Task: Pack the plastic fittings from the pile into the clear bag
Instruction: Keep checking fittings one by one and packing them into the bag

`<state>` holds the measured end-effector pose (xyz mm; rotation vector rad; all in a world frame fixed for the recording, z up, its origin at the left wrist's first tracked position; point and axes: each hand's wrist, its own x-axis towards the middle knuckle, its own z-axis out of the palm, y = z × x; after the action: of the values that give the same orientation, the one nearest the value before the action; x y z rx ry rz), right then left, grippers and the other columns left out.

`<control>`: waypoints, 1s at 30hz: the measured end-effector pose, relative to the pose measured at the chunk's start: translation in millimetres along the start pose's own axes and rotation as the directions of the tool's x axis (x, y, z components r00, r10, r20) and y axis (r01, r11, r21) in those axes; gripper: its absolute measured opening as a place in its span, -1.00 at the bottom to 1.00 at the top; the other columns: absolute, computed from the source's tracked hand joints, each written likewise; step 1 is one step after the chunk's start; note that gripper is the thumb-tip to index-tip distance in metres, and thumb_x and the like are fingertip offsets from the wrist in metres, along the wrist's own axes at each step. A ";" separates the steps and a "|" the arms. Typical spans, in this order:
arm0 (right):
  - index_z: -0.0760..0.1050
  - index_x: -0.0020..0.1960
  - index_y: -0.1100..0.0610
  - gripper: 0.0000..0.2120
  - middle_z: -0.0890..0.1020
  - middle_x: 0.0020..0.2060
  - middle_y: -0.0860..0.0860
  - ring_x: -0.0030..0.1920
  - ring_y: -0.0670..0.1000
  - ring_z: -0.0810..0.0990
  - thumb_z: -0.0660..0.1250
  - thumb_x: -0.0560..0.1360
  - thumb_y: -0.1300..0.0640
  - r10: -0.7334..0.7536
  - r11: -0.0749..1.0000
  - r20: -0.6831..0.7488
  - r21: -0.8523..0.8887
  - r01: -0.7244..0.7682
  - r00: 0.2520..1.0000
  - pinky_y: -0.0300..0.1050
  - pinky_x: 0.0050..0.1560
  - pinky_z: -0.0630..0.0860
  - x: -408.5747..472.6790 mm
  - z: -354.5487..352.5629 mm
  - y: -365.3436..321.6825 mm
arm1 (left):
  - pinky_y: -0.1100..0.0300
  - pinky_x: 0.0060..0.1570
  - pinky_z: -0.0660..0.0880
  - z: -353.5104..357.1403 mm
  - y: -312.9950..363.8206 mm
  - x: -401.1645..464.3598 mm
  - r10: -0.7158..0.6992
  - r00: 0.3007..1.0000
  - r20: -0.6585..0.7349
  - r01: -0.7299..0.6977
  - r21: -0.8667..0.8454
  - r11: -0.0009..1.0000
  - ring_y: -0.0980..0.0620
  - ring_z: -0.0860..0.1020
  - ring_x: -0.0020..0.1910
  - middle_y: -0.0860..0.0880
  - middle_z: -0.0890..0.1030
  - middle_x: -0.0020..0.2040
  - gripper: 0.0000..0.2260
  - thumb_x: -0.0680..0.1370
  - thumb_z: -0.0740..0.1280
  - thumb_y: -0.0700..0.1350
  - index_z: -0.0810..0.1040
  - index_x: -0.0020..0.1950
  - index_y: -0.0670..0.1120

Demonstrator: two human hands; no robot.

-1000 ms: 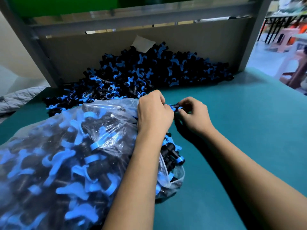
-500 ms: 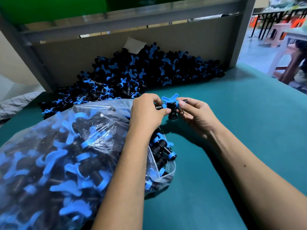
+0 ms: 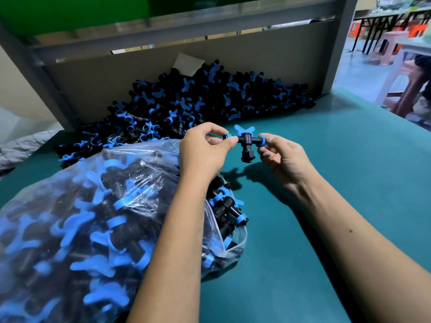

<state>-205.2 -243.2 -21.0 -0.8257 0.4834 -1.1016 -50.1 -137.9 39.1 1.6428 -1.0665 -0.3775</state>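
A black plastic fitting with a blue butterfly handle (image 3: 246, 142) is held in the air between both hands. My left hand (image 3: 203, 150) pinches its left end and my right hand (image 3: 282, 155) pinches its right end. Below my left forearm lies the clear bag (image 3: 98, 206), bulging with black and blue fittings, its open mouth at the right with several fittings poking out. The pile of fittings (image 3: 186, 106) lies behind the hands against a grey back panel.
The teal tabletop (image 3: 338, 171) stretches to the right of the bag. A grey panel (image 3: 245, 59) and metal frame bound the table at the back. A white paper slip (image 3: 187, 64) sits atop the pile. Stools (image 3: 401, 89) stand beyond the right edge.
The fitting has been lifted clear of the bag's top and turned, so its blue handle points up. Both hands have moved apart to its two ends.
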 end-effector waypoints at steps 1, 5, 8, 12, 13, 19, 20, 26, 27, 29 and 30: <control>0.72 -0.11 0.23 -0.93 0.64 -0.20 0.13 -0.29 -0.07 0.58 0.50 0.43 0.25 -0.001 1.000 0.001 0.005 0.001 1.000 -0.33 -0.28 0.53 -0.6 -0.2 0.2 | 0.07 -0.05 0.61 0.0 0.0 -0.1 -0.003 1.000 0.010 0.003 0.002 1.000 0.01 0.69 -0.16 0.02 0.71 -0.24 -0.87 0.46 0.59 -0.02 0.67 -0.11 0.05; 0.70 0.00 0.23 -0.84 0.68 -0.15 0.11 -0.26 -0.07 0.60 0.50 0.43 0.21 -0.006 0.998 0.184 -0.061 0.018 0.983 -0.30 -0.18 0.56 -6.9 7.7 7.2 | 0.16 -0.23 0.47 1.4 -2.4 -1.4 0.021 0.995 0.094 -0.031 0.104 0.994 0.07 0.59 -0.30 0.06 0.66 -0.28 -0.81 0.41 0.63 -0.01 0.63 -0.15 0.03; 0.70 0.00 0.23 -0.83 0.69 -0.13 0.12 -0.25 -0.06 0.60 0.49 0.43 0.21 -0.015 0.997 0.206 -0.077 0.031 0.978 -0.28 -0.15 0.57 -8.0 8.1 6.1 | 0.21 -0.31 0.37 1.5 -3.2 -1.4 0.010 0.994 0.108 -0.025 0.140 0.990 0.11 0.54 -0.36 0.05 0.66 -0.30 -0.79 0.42 0.63 0.02 0.62 -0.17 0.04; 0.68 0.00 0.27 -0.90 0.67 -0.16 0.14 -0.30 -0.07 0.58 0.45 0.50 0.27 -0.046 0.999 0.012 -0.014 0.046 0.999 -0.31 -0.22 0.56 -2.5 5.9 1.9 | 0.22 -0.31 0.42 3.5 1.2 -2.0 -0.025 0.998 0.050 0.020 0.098 0.995 0.08 0.63 -0.32 0.04 0.71 -0.30 -0.83 0.46 0.58 0.01 0.63 -0.16 0.01; 0.66 0.00 0.27 -0.91 0.66 -0.20 0.12 -0.31 -0.07 0.58 0.44 0.51 0.27 -0.063 0.998 -0.056 -0.005 0.063 0.996 -0.32 -0.24 0.55 -1.2 5.0 2.2 | 0.23 -0.28 0.46 3.9 1.9 -2.2 -0.037 0.999 0.033 0.035 0.074 0.997 0.07 0.67 -0.26 0.05 0.72 -0.29 -0.84 0.47 0.58 0.00 0.63 -0.15 0.00; 0.61 -0.07 0.14 -0.82 0.67 -0.26 0.04 -0.35 -0.02 0.59 0.50 0.50 0.03 -0.330 0.813 0.043 -0.494 0.307 0.943 -0.17 -0.31 0.53 -6.6 13.3 14.1 | 0.21 -0.19 0.53 2.6 1.6 -1.5 -0.027 0.991 -0.129 0.031 0.034 0.999 0.10 0.69 -0.20 0.05 0.72 -0.26 -0.81 0.48 0.56 0.03 0.61 -0.16 -0.03; 0.59 -0.05 0.12 -0.76 0.68 -0.25 0.01 -0.33 0.00 0.61 0.53 0.45 -0.02 -0.359 0.727 0.113 -0.588 0.354 0.926 -0.12 -0.31 0.56 -10.1 17.3 17.2 | 0.19 -0.17 0.54 2.4 1.5 -1.4 -0.023 0.989 -0.145 0.029 0.038 0.999 0.09 0.69 -0.19 0.04 0.72 -0.25 -0.80 0.48 0.56 0.04 0.61 -0.16 -0.03; 0.60 -0.02 0.13 -0.82 0.70 -0.20 -0.03 -0.24 0.06 0.68 0.56 0.44 0.14 -0.417 0.556 0.226 -0.702 0.444 0.880 -0.02 -0.27 0.63 -16.4 29.1 23.9 | 0.14 -0.11 0.58 1.9 3.8 -1.9 -0.006 0.997 -0.078 0.006 0.002 1.000 0.10 0.68 -0.23 0.03 0.72 -0.29 -0.74 0.48 0.55 0.07 0.62 -0.20 -0.09; 0.61 -0.02 0.18 -0.86 0.71 -0.21 0.01 -0.27 0.07 0.68 0.51 0.49 0.17 -0.369 0.662 0.173 -0.640 0.389 0.913 -0.06 -0.30 0.61 -16.2 31.1 23.2 | 0.20 -0.19 0.52 1.6 5.9 -3.0 0.008 0.997 -0.073 -0.009 -0.012 1.000 0.16 0.64 -0.29 0.04 0.71 -0.31 -0.72 0.50 0.53 0.09 0.62 -0.20 -0.09; 0.60 -0.04 0.26 -0.89 0.69 -0.26 0.13 -0.37 0.01 0.63 0.41 0.56 0.19 -0.140 0.942 0.007 -0.307 0.136 0.990 -0.20 -0.38 0.56 -17.2 35.8 20.2 | 0.32 -0.29 0.41 1.2 12.5 -5.2 0.029 0.996 -0.087 -0.035 -0.060 0.998 0.24 0.55 -0.41 0.06 0.70 -0.33 -0.71 0.55 0.48 0.11 0.62 -0.17 -0.10; 0.58 -0.05 0.27 -0.86 0.67 -0.27 0.16 -0.40 -0.03 0.60 0.38 0.58 0.17 0.016 0.993 -0.044 -0.114 -0.021 0.999 -0.27 -0.41 0.53 -17.9 36.8 17.2 | 0.32 -0.29 0.41 0.4 16.5 -5.4 0.032 0.994 -0.104 -0.043 -0.108 0.993 0.24 0.53 -0.43 0.05 0.70 -0.33 -0.71 0.57 0.46 0.10 0.61 -0.16 -0.11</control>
<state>-176.2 -210.7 -12.7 -0.8968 0.5936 -1.0841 -60.6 -134.0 52.3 1.5261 -0.9821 -0.3188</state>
